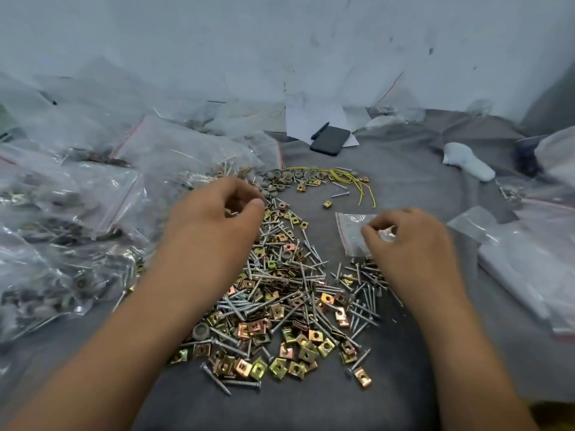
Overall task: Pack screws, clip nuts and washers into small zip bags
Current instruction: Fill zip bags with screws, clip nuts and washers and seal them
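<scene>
Right hand pinches a small zip bag at three o'clock; left hand curls, contents unclear. Filling comes next.

Filled bags left of screw pile.

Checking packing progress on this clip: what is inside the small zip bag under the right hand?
The small zip bag looks clear and flat, with no screws or nuts showing in its visible part. The right hand pinches its right side and covers that part, so anything there is hidden.
</scene>
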Demonstrator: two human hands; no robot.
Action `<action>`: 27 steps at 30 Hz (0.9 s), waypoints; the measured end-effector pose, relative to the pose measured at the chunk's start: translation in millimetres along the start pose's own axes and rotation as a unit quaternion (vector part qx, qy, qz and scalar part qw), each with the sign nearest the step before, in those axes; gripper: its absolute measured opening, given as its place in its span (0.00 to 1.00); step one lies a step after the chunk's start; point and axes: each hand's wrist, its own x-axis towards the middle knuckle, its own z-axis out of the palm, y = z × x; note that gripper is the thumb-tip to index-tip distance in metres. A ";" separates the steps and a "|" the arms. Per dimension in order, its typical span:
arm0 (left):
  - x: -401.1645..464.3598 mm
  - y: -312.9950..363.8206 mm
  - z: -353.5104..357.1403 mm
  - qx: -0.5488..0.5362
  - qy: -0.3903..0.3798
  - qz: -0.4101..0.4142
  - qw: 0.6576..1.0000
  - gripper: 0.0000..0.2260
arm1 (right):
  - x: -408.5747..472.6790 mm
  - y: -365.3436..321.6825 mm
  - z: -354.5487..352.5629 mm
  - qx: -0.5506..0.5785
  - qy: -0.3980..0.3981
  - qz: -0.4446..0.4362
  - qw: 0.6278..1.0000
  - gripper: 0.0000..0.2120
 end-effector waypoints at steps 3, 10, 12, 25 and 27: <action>-0.1 -1.5 2.8 0.001 -0.017 0.002 1.000 0.06 | -1.2 -12.9 7.5 -0.033 -0.047 0.002 0.998 0.22; -1.6 -3.1 7.0 -0.023 -0.031 0.005 0.999 0.11 | 6.1 -25.7 13.2 -0.100 -0.073 0.047 0.991 0.09; -0.6 -3.3 7.9 -0.048 -0.029 -0.012 0.998 0.11 | 5.4 -26.3 14.8 -0.103 -0.071 0.040 0.991 0.10; -1.1 -7.1 35.2 -0.273 -0.100 -0.118 0.949 0.13 | -31.5 -76.8 10.1 0.465 -0.071 -0.001 0.883 0.03; -0.7 -8.3 35.8 -0.255 -0.104 -0.122 0.954 0.14 | -32.7 -76.6 13.3 0.464 -0.073 0.009 0.883 0.04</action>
